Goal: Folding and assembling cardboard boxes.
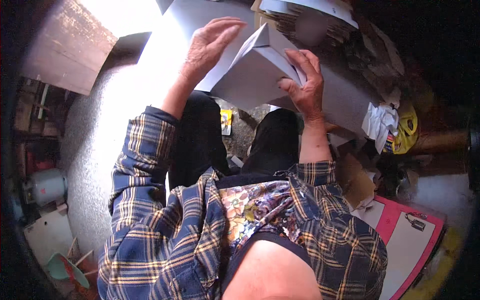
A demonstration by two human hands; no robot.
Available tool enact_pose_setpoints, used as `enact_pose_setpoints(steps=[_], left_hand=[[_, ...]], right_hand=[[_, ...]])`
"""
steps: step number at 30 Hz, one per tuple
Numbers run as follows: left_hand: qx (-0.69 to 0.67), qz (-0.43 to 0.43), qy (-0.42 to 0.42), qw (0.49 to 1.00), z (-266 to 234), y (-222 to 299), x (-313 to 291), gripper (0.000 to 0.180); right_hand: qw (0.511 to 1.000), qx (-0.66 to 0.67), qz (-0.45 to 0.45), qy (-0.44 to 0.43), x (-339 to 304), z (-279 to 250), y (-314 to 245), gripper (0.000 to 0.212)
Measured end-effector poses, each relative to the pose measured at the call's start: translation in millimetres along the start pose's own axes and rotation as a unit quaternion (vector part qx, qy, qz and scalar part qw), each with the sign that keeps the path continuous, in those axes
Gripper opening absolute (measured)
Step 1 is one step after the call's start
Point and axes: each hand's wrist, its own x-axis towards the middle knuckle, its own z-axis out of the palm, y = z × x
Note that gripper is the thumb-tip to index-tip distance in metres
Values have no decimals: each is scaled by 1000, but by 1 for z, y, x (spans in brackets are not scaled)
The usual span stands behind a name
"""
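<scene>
A partly folded white-grey paperboard box is raised above my knees, tilted, with its folded corner pointing away from me. My right hand grips its right side, thumb on the near face and fingers over the far edge. My left hand is beside the box's upper left, fingers stretched out and holding nothing. Whether its fingertips touch the board's left edge is hard to see. Beneath the box lies a wide pale work surface.
Stacked cardboard sheets stand at the far side. On the right are crumpled white paper, a yellow bag and a pink-edged white board. A yellow packet shows between my knees. A green bowl-like thing sits at lower left.
</scene>
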Motion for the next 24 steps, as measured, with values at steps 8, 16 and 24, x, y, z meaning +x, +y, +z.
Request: enact_pose_setpoints(steps=[8,16,24], left_hand=[[-256,-206,28,944,-9,-20,-11,63],[-152,-190,-105,964,41,3,7,77],[64,-84,-63,993,57,-16,38,46]], right_hand=[[819,462,226,256,-12,-11,41,40],[603,669,379,214,-19,38,17,49],[964,191,187,-14,-52,51,49,68]])
